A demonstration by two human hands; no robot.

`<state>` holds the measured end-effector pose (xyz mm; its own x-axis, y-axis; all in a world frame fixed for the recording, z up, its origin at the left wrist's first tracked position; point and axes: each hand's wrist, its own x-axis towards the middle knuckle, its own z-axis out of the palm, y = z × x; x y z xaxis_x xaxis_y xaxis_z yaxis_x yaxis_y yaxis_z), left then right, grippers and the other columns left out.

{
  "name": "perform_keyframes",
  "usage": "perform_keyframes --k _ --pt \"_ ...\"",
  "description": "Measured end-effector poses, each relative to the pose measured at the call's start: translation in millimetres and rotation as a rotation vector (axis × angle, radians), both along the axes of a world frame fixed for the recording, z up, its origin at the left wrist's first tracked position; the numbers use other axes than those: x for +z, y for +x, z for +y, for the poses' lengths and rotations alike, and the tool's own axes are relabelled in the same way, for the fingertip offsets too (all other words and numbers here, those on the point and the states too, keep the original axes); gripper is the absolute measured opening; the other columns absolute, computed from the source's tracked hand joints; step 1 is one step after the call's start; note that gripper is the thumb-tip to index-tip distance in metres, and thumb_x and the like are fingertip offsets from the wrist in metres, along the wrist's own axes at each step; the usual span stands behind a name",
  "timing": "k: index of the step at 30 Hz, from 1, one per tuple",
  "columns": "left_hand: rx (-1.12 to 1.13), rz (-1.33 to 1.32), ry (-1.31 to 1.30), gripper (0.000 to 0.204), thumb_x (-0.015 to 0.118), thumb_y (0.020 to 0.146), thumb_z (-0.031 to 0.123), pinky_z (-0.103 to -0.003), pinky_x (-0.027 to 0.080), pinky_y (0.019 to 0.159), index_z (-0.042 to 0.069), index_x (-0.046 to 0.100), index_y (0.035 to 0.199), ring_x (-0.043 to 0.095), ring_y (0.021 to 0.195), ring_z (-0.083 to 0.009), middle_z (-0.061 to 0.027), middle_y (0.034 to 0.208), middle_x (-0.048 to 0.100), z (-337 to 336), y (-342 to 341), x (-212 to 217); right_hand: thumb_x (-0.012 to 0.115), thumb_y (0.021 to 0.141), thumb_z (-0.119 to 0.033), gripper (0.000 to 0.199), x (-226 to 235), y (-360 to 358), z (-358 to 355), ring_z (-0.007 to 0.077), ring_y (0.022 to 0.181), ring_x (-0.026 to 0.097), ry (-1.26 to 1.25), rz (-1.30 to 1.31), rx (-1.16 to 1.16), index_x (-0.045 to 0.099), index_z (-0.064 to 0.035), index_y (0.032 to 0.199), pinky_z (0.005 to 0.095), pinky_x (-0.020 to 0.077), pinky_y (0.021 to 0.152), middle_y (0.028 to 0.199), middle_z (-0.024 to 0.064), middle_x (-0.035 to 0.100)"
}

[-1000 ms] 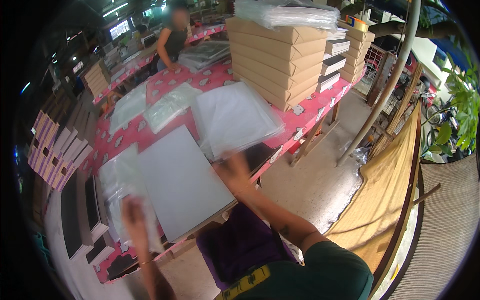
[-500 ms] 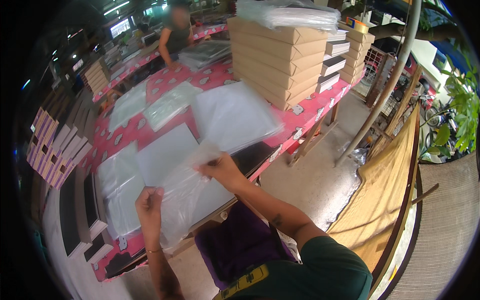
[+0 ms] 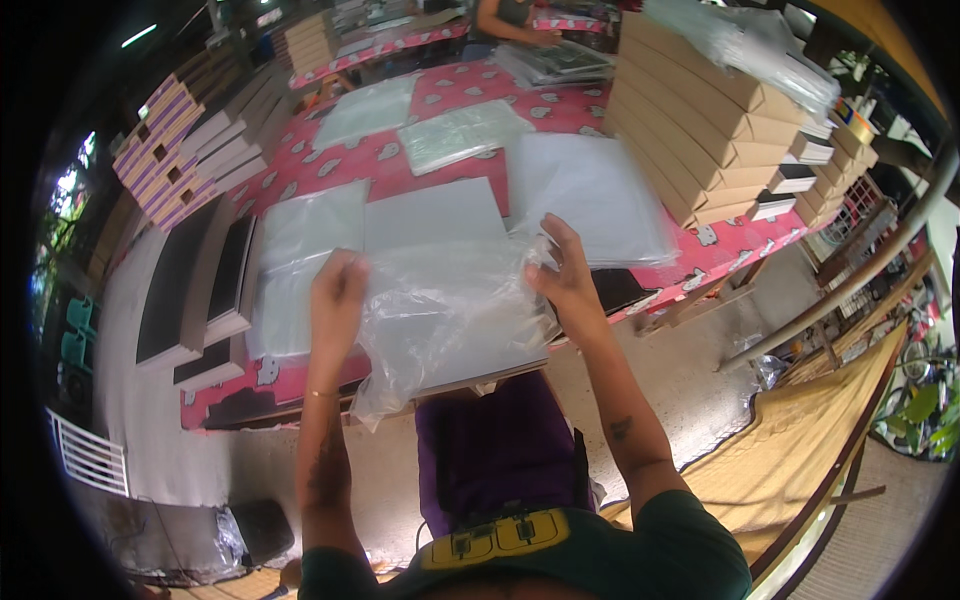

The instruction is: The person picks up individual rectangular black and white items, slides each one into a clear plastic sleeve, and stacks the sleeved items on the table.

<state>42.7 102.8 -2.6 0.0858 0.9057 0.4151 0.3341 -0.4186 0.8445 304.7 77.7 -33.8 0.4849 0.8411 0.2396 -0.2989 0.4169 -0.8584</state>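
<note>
A crumpled clear plastic bag (image 3: pixel 425 300) is stretched between my two hands, low over a pale grey-white board (image 3: pixel 440 210) at the table's near edge. My left hand (image 3: pixel 340 298) is closed on the bag's left side, fingers curled and slightly blurred. On the other side, my right hand (image 3: pixel 568 280) has thumb and fingers curved around the bag's right edge, with a gap between them and film in it. Left of the board lies a pile of clear plastic bags (image 3: pixel 305 270). A stack of white sheets (image 3: pixel 590 190), seemingly under plastic, lies beyond my right hand.
Brown paper-wrapped packages (image 3: pixel 700 120) stand tall at the right, topped by plastic-wrapped bundles (image 3: pixel 750 45). Dark-covered thick books (image 3: pixel 185 280) flank the left. Two more plastic piles (image 3: pixel 465 135) lie farther back on the pink patterned tablecloth (image 3: pixel 290 170). A person (image 3: pixel 510 22) works at the far side.
My view has swung so the table appears farther right and more level. My right hand has opened from a tight pinch into a wider curve, and the bag is spread wider across the board.
</note>
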Motion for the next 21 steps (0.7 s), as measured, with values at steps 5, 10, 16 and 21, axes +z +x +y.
perform_keyframes --k 5,10,16,21 --pt "-0.006 0.095 0.037 0.019 0.058 0.091 0.016 -0.021 0.023 0.049 0.003 0.054 0.078 0.029 0.056 -0.0017 0.0087 0.062 0.037 26.5 -11.3 -5.3 0.066 0.087 -0.021 0.021 -27.6 49.4 14.9 0.0043 0.054 0.042 -0.088 -0.157 0.453 0.059 -0.0063 0.073 0.0217 0.0373 0.052 0.062 -0.0052 0.050" --pt "0.155 0.216 0.159 0.016 0.060 0.090 0.014 -0.021 0.033 0.053 0.000 0.058 0.083 0.040 0.059 -0.0042 0.0029 0.065 0.048 32.6 -14.6 -5.4 0.062 0.090 -0.035 0.031 -11.2 27.2 8.9 0.0042 0.059 0.045 -0.305 0.099 0.433 0.062 -0.0056 0.080 0.0207 0.0382 0.052 0.067 -0.0045 0.053" --pt "0.096 0.150 0.461 0.017 0.067 0.080 0.009 -0.030 0.048 0.072 0.000 0.062 0.094 0.061 0.075 -0.0209 -0.0122 0.086 0.063 -70.6 62.6 11.0 0.061 0.090 -0.029 0.023 -3.2 0.0 -21.6 0.0052 0.070 0.051 -0.310 0.089 0.593 0.062 -0.0061 0.091 0.0230 0.0441 0.061 0.081 -0.0021 0.056" --pt "-0.034 0.549 0.492 0.025 0.064 0.070 0.003 -0.038 0.049 0.064 0.004 0.061 0.095 0.061 0.064 -0.0267 -0.0145 0.083 0.062 -58.0 65.6 16.8 0.063 0.086 -0.016 0.018 17.7 -16.8 -36.4 0.0103 0.075 0.055 0.062 -0.561 0.654 0.061 -0.0025 0.099 0.0255 0.0459 0.069 0.083 -0.0001 0.058"
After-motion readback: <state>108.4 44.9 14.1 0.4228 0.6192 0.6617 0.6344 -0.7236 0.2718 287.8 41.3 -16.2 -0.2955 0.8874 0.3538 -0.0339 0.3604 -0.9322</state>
